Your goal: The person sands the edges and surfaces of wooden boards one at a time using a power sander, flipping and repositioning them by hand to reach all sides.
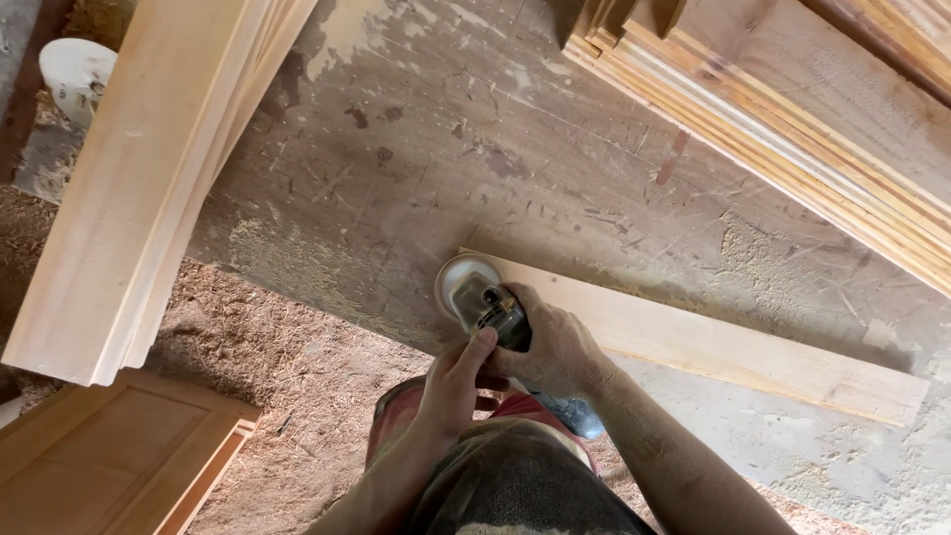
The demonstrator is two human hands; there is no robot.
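A pale wooden board [713, 342] lies flat on the worn workbench [475, 149], running from the centre to the right. On its left end rests a hand-held disc sander [474, 294] with a round pad and a grey body. My right hand [555, 347] is wrapped around the sander's body from the right. My left hand [456, 381] grips the rear of the tool from below, thumb up against it. Both forearms come in from the bottom edge.
A stack of long planks [129, 188] lies diagonally at the left. More moulded timber [792, 119] is piled at the top right. A panelled door piece [109, 456] sits at the bottom left on a sawdust-covered floor [287, 386]. A white tub [74, 74] stands top left.
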